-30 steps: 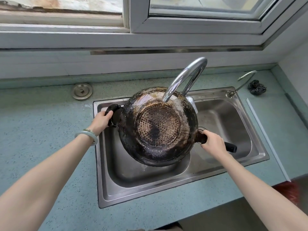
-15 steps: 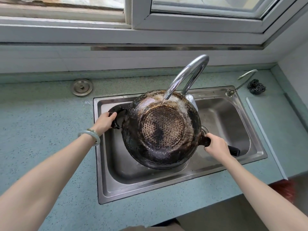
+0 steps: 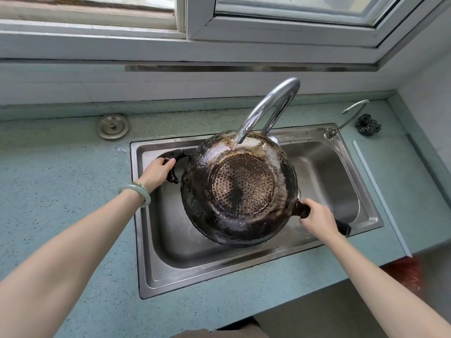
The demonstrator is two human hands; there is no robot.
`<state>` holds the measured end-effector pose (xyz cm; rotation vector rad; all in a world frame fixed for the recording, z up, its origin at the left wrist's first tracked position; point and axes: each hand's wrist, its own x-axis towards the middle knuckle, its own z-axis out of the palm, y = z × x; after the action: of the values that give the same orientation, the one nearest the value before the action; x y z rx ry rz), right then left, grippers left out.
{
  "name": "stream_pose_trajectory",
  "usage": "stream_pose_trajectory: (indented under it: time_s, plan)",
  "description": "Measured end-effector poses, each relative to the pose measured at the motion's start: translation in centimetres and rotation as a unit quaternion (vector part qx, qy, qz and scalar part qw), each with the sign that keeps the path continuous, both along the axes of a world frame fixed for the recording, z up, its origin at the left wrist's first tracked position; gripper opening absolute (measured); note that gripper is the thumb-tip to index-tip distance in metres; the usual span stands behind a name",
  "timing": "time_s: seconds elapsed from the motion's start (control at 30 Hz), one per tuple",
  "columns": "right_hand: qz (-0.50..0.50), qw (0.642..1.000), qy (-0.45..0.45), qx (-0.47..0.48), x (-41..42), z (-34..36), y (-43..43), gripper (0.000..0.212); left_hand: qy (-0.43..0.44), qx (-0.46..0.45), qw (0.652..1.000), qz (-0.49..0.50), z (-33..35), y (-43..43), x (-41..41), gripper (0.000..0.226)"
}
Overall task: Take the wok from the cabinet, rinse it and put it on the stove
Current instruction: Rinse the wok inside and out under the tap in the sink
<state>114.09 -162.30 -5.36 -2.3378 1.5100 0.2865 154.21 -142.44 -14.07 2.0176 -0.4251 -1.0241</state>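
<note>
The wok (image 3: 240,189) is turned bottom up over the steel double sink (image 3: 258,263), its blackened underside wet and shiny with a dotted round base. Water runs from the curved faucet (image 3: 268,106) onto the wok's far rim. My left hand (image 3: 157,173) grips the small loop handle on the wok's left side. My right hand (image 3: 317,219) is closed around the long black handle at the lower right, whose end sticks out past my fingers. The wok's inside is hidden.
A round metal sink plug (image 3: 113,126) lies on the blue-green counter left of the sink. A steel wool scrubber (image 3: 368,121) and a thin second tap (image 3: 351,115) stand at the back right. A window sill runs along the wall behind. Something red (image 3: 405,272) shows below the counter's right edge.
The wok has shifted slightly away from me and to the right under the faucet, so the water now lands on its far rim. Both hands keep their grip.
</note>
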Motion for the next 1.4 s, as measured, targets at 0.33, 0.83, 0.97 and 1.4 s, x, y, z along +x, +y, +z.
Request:
stream_pose_trajectory:
  time_s: [0.33, 0.83, 0.97, 1.4]
  plan:
    - [0.008, 1.0, 0.006, 0.014, 1.0, -1.2, 0.1, 0.032, -0.024, 0.02, 0.999, 0.0, 1.5, 1.4, 0.7, 0.047]
    - [0.056, 0.995, -0.058, 0.052, 7.3, -2.8, 0.6, 0.019, -0.122, 0.066, 0.989, 0.053, 4.3, 5.2, 4.0, 0.032]
    - [0.075, 0.994, -0.058, 0.057, 8.8, -3.1, 0.6, 0.023, -0.122, 0.082, 0.987, 0.065, 4.3, 6.4, 4.8, 0.035]
    - [0.102, 0.991, -0.057, 0.059, 11.2, -4.3, 0.1, 0.026, -0.135, 0.068, 0.984, 0.09, 4.7, 7.7, 5.6, 0.036]
